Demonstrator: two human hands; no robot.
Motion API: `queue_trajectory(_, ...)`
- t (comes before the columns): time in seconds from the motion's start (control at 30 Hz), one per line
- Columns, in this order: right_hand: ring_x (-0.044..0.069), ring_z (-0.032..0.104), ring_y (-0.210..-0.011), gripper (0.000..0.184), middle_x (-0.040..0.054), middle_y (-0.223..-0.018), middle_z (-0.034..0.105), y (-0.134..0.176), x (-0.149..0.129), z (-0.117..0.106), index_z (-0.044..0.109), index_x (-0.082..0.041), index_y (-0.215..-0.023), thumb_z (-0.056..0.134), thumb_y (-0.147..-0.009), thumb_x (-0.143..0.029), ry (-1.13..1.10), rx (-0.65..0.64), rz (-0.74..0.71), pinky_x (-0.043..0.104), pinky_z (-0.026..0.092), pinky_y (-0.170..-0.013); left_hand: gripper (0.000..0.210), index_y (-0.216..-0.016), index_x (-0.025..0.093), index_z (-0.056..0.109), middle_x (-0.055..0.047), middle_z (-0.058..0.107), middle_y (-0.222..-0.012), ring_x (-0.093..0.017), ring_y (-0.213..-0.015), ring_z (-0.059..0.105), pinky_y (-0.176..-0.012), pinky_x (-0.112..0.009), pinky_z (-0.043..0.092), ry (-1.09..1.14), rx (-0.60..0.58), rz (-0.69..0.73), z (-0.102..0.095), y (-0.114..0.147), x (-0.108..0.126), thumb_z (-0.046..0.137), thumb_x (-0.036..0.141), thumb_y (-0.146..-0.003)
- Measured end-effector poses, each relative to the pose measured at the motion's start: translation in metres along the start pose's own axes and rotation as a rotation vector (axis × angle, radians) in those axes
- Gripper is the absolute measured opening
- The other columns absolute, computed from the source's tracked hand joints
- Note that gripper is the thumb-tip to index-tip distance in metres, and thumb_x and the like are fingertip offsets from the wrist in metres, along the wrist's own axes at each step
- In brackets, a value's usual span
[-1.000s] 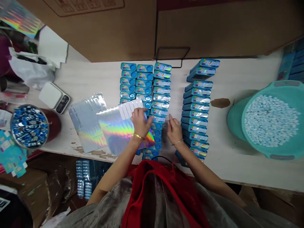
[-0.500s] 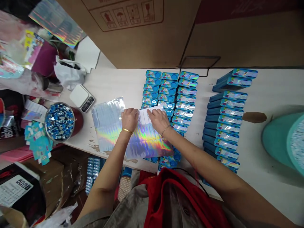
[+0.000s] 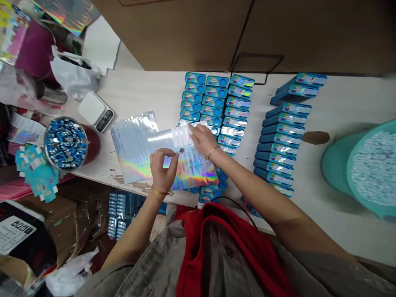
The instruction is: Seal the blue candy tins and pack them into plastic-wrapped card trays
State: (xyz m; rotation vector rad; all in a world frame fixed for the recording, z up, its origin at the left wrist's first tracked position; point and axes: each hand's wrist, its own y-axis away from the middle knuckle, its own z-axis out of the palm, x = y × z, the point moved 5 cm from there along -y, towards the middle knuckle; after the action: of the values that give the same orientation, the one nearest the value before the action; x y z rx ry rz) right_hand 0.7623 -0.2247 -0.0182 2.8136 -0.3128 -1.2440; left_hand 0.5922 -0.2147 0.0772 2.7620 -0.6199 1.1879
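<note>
Right hand (image 3: 202,138) pinching sticker strip (image 3: 182,135) at sheet's (image 3: 188,167) 12 o'clock edge for peeling; left hand (image 3: 163,169) half-curled, fingertips steadying sheet.

I am seeing the holographic sticker sheet (image 3: 188,169) covering the nearer blue tins (image 3: 216,108) in the left rows. The teal basin (image 3: 337,165) is running off the right edge. The print on the tins is reading too small for me.
</note>
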Motion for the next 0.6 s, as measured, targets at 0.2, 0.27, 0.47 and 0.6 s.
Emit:
queue_trajectory(0.2, 0.017, 0.06, -0.076, 0.074, 0.0082, -0.088, 0.064, 0.107, 0.043, -0.041, 0.064, -0.016, -0.108, 0.013, -0.092, -0.068, -0.812, 0.324, 0.378, 0.031, 0.049, -0.064, 0.022, -0.076, 0.02, 0.055, 0.002, 0.058, -0.072, -0.012, -0.068, 0.055, -0.066, -0.026, 0.043, 0.634, -0.029, -0.447, 0.059, 0.036, 0.037, 0.071, 0.035, -0.077)
queue_trajectory(0.27, 0.018, 0.061, -0.075, 0.072, 0.0078, -0.085, 0.066, 0.148, 0.045, -0.044, 0.065, -0.016, -0.102, 0.024, -0.088, -0.073, -0.919, 0.302, 0.461, 0.03, 0.048, -0.063, 0.022, -0.074, 0.02, 0.055, 0.002, 0.058, -0.069, -0.011, -0.065, 0.054, -0.063, -0.025, 0.043, 0.725, -0.101, -0.538, 0.086, 0.047, 0.041, 0.072, 0.034, -0.075)
queue_trajectory(0.47, 0.014, 0.054, -0.063, 0.037, -0.0006, -0.065, 0.061, 0.19, 0.045, -0.044, 0.06, -0.019, -0.074, 0.062, -0.078, -0.056, -0.816, 0.427, 0.598, 0.028, 0.046, -0.063, 0.019, -0.07, 0.019, 0.056, 0.004, 0.055, -0.064, -0.009, -0.058, 0.049, -0.056, -0.023, 0.04, 0.69, -0.212, -0.569, 0.13, 0.069, 0.04, 0.071, 0.031, -0.074)
queue_trajectory(0.6, 0.012, 0.048, -0.059, 0.036, -0.0025, -0.061, 0.054, 0.173, 0.059, -0.048, 0.055, -0.02, -0.07, 0.057, -0.081, -0.054, -0.721, 0.495, 0.551, 0.026, 0.042, -0.059, 0.012, -0.071, 0.019, 0.058, 0.001, 0.058, -0.072, -0.014, -0.073, 0.055, -0.072, -0.028, 0.043, 0.417, -0.187, -0.346, 0.134, 0.053, 0.04, 0.065, 0.024, -0.08)
